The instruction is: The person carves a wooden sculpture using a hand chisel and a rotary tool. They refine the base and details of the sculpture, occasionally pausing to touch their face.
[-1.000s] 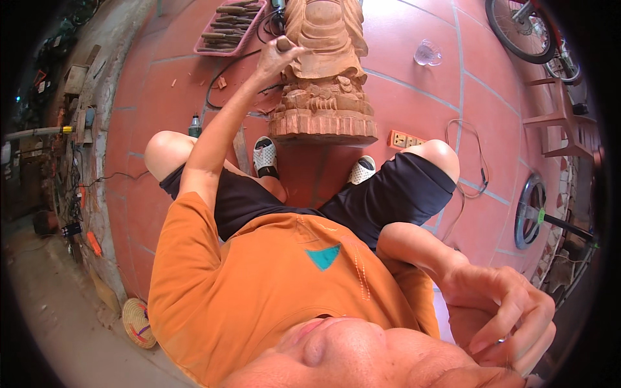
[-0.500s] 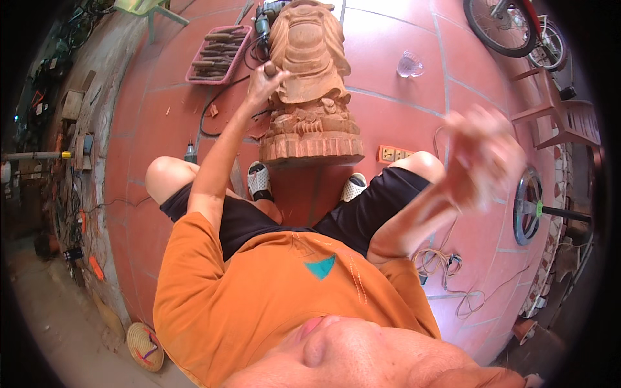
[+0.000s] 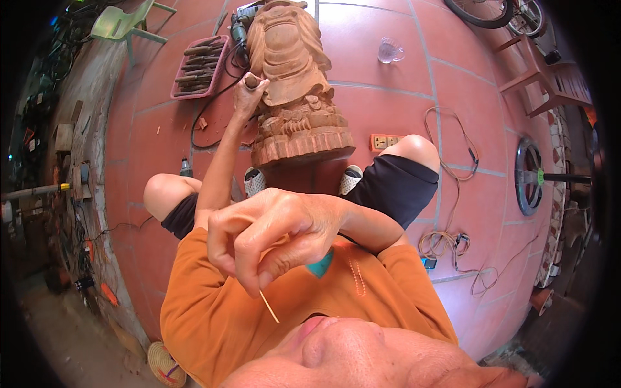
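Note:
Up close, my right hand is bent across my chest, thumb and fingers pinching a toothpick, a thin pale stick whose free end points down toward my mouth. Farther out, my left hand closes around a wooden-handled tool; only its rounded brown end shows, and its blade is hidden. That fist rests against the left side of a carved wooden statue, a robed, round-bellied figure on a ridged base. The statue stands on the floor between my feet and beyond.
A pink tray of wooden-handled tools lies left of the statue, beside a corded power tool. A glass stands to the right. An orange socket strip and coiled cable lie near my knee. Chairs and a bicycle are farther off.
My right hand has swung in from the right side to in front of my chest, and its toothpick now shows. My left hand keeps its hold beside the statue. The view has shifted slightly.

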{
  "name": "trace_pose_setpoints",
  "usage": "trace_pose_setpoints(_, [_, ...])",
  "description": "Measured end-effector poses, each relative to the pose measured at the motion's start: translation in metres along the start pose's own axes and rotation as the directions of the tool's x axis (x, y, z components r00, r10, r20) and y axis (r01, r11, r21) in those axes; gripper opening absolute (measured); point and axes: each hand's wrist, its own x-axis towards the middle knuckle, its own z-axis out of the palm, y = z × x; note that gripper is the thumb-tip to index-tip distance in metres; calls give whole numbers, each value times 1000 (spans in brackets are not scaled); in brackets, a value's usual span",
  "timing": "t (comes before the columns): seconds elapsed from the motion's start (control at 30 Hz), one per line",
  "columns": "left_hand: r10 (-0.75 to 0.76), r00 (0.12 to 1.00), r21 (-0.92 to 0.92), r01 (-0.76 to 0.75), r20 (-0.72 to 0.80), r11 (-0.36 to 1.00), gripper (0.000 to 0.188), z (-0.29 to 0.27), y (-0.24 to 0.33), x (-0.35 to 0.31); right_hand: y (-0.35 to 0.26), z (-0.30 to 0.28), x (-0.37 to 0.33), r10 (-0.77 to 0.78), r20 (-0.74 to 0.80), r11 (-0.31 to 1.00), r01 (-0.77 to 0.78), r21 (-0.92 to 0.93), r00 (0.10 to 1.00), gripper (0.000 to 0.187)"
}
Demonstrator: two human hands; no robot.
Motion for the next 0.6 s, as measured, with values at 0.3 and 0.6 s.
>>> trace_pose_setpoints(0.3, [-20,1000,122,19,4,992,26,-1,-8,22,10,18,5,-197,12,980,196,24,980,8])
trace_pose_setpoints(0.6, [-60,987,-117,78,147,990,24,3,-13,4,12,36,1,-191,-131,954,216,207,973,13])
